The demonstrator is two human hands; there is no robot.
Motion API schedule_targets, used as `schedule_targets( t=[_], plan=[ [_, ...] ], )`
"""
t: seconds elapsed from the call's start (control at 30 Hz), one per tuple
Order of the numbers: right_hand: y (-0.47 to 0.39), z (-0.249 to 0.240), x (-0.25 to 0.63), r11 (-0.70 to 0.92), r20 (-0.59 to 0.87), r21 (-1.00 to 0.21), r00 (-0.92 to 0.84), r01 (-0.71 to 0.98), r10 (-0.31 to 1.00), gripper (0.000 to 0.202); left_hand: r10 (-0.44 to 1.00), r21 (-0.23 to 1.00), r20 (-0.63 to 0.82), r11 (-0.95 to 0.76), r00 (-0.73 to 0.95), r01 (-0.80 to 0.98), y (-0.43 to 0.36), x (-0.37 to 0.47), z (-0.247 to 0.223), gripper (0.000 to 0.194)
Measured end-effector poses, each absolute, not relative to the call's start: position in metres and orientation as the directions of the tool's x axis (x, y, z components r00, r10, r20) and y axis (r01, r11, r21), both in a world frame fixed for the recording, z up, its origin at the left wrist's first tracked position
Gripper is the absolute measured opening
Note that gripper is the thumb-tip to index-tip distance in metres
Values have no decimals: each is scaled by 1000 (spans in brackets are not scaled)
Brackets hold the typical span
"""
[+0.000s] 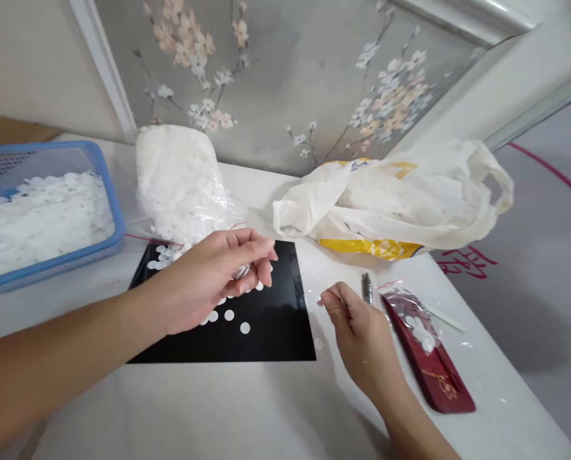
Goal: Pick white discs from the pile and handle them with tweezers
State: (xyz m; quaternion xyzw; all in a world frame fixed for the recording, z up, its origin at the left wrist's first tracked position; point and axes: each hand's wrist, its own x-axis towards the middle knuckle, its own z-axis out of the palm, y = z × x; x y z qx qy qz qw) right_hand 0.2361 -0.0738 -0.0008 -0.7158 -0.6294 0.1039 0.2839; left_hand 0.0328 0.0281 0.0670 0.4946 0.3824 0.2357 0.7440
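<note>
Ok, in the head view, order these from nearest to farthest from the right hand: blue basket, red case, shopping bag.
1. Red case, just right of the right hand.
2. Shopping bag, farther back on the table.
3. Blue basket, at the far left.

The one view, worn on the head, looks from above the near side of the glossy black rectangular sheet (280,342), facing forward and steeply down. It sits close, the person's left hand (227,268) coming between lens and sheet, yet spans widely: the white surface (208,409) around the sheet and, beyond it, the upright grey flower-patterned panel (275,76).
</note>
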Motion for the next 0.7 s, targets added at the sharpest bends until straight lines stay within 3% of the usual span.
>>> schedule_targets(
  t=[0.07,0.17,0.33,0.53,0.63,0.7],
  plan=[
    [-69,2,233,-21,195,-550,153,835,969,21,767,914,-355,404,535,26,29,18,70,31],
    [-59,8,225,-20,51,-562,59,827,997,23,797,885,-421,465,432,5,28,-8,65,15],
    [-42,16,203,110,46,-621,-104,776,994,19,803,874,-450,486,391,10,20,-41,46,17],
    [-36,7,174,50,-185,-690,-242,722,953,16,764,862,-501,483,406,155,15,-50,28,20],
    [-38,3,166,18,-241,-679,-246,734,939,23,770,889,-455,359,448,285,18,-50,26,22],
    [-38,5,163,-7,-261,-695,-243,719,934,25,811,880,-368,145,455,452,18,-51,26,20]
  ],
)
